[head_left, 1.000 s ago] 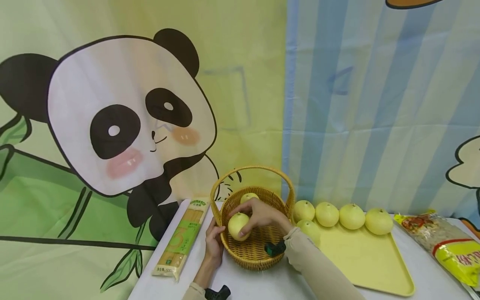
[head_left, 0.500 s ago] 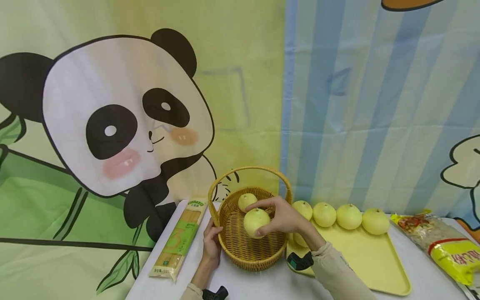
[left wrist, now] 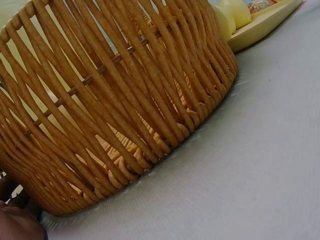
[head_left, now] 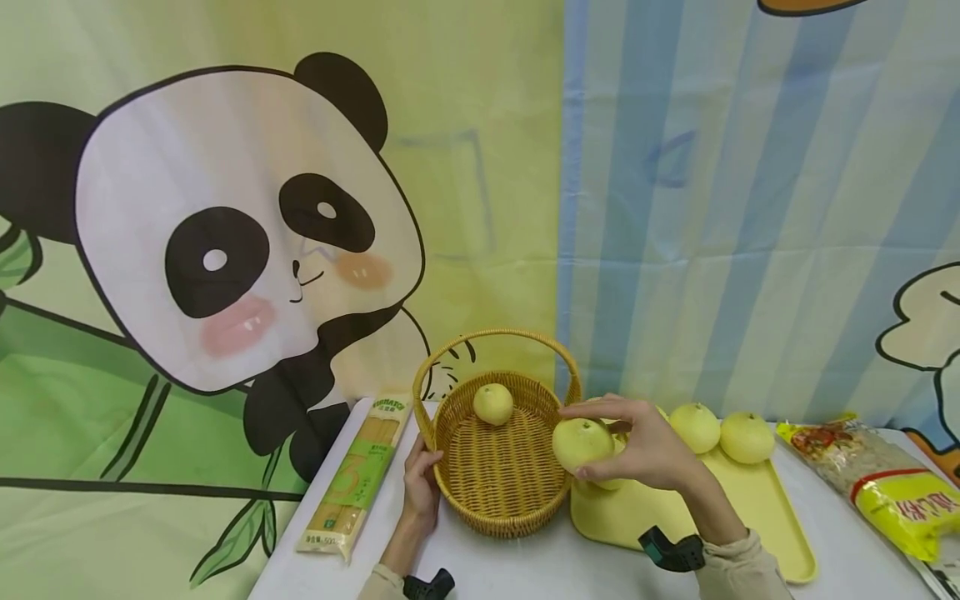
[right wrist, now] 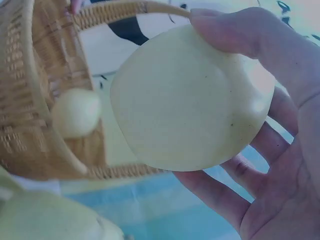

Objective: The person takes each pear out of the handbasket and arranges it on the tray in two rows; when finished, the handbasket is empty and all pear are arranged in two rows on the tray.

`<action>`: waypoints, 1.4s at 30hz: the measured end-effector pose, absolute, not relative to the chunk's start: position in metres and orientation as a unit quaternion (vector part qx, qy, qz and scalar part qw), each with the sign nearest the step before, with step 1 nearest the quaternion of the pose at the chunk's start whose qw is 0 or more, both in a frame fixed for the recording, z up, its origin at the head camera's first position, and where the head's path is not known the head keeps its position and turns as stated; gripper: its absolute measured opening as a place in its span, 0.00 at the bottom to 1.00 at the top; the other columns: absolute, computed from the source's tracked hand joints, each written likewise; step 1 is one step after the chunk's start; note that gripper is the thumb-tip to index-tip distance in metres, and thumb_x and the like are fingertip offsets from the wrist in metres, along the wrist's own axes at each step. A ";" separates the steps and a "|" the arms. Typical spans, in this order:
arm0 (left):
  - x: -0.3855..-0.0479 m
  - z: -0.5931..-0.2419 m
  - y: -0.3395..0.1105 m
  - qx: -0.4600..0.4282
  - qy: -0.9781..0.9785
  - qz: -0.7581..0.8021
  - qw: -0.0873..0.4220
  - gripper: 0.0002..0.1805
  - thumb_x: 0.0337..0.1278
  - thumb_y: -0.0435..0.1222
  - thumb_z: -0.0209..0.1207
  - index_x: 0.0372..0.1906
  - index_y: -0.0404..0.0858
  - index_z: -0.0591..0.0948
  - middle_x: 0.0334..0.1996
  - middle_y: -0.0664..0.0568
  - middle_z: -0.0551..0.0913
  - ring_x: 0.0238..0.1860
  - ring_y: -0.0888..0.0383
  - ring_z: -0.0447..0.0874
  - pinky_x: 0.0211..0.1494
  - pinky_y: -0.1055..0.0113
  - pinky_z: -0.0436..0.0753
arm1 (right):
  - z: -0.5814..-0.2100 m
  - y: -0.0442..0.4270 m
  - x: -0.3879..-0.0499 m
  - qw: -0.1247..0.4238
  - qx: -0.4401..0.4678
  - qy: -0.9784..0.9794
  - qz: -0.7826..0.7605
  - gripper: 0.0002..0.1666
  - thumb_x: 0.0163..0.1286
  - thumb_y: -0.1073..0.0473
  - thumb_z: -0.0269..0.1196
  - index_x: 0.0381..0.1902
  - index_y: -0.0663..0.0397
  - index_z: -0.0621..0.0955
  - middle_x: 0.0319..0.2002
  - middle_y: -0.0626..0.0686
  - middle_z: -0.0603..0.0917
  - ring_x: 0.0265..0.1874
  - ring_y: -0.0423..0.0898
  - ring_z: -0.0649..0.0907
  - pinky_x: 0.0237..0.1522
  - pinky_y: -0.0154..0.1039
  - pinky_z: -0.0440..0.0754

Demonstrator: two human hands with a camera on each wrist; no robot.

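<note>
A wicker basket [head_left: 510, 521] with a tall arched handle stands on the white-covered table. One pale yellow-green melon [head_left: 492, 404] lies inside it, toward the back. My left hand [head_left: 422, 492] grips the basket's left side near the handle's foot; in the left wrist view only a bit of that hand [left wrist: 20, 222] shows beside the wickerwork. Another melon [head_left: 581, 444] is in my right hand [head_left: 648, 446], held between thumb and fingers, just right of the basket above the yellow tray's left end. The right wrist view shows this melon [right wrist: 190, 100] close up.
The yellow tray [head_left: 735, 517] bears several melons along its back and left, such as one melon [head_left: 747, 437]; my right hand partly hides others. A noodle packet [head_left: 360, 475] lies left of the basket, a yellow food bag [head_left: 877, 487] at the right. A printed curtain [head_left: 480, 208] hangs behind.
My right hand has carried the melon from inside the basket rightward, out past the rim to the tray's left end. My left hand stays at the basket, where one melon is left.
</note>
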State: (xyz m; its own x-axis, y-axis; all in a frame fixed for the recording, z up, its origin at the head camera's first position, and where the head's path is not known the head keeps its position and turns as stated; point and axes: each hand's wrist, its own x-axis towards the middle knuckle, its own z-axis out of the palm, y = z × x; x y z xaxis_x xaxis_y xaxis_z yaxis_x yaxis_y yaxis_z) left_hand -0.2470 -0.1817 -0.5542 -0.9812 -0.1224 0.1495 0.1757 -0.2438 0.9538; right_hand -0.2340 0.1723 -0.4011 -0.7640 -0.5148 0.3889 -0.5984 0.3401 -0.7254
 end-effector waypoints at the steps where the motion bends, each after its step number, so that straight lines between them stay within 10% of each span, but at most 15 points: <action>1: -0.247 -0.554 -0.182 -0.023 -0.608 -0.788 0.095 0.38 0.62 0.35 0.45 0.80 0.40 0.66 0.71 0.30 0.70 0.66 0.42 0.76 0.65 0.63 0.79 | -0.401 0.178 -0.233 0.050 0.338 -0.818 0.462 0.36 0.54 0.53 0.83 0.63 0.34 0.87 0.60 0.41 0.88 0.61 0.37 0.81 0.49 0.47 0.83; 20: -0.248 -0.554 -0.181 -0.023 -0.607 -0.789 0.091 0.37 0.64 0.35 0.45 0.81 0.41 0.66 0.73 0.31 0.69 0.68 0.41 0.75 0.66 0.63 0.78 | -0.428 0.272 -0.236 0.091 0.188 -0.875 0.436 0.38 0.53 0.51 0.84 0.63 0.49 0.87 0.61 0.45 0.88 0.58 0.18 0.75 0.50 0.37 0.87; 28: -0.246 -0.552 -0.181 -0.012 -0.607 -0.789 0.090 0.39 0.63 0.34 0.44 0.82 0.43 0.65 0.74 0.34 0.69 0.69 0.43 0.75 0.66 0.65 0.78 | -0.449 0.287 -0.245 0.063 0.152 -0.889 0.427 0.39 0.51 0.47 0.85 0.62 0.47 0.88 0.65 0.61 0.84 0.62 0.68 0.82 0.47 0.51 0.89; 42: -0.246 -0.552 -0.181 -0.014 -0.610 -0.787 0.090 0.39 0.63 0.35 0.43 0.83 0.43 0.63 0.73 0.32 0.69 0.67 0.42 0.75 0.65 0.65 0.78 | -0.484 0.278 -0.259 0.051 0.133 -0.915 0.377 0.40 0.40 0.39 0.87 0.54 0.42 0.91 0.53 0.53 0.92 0.53 0.58 0.88 0.47 0.45 0.88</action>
State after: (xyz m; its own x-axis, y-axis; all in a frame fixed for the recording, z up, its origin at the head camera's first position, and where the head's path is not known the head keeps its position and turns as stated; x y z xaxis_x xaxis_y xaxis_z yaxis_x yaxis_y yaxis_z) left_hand -0.2462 -0.1805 -0.5524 -0.9835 -0.1246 0.1311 0.1581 -0.2403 0.9577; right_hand -0.2589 0.2778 -0.4845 -0.9597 -0.2041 0.1933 -0.2811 0.6801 -0.6771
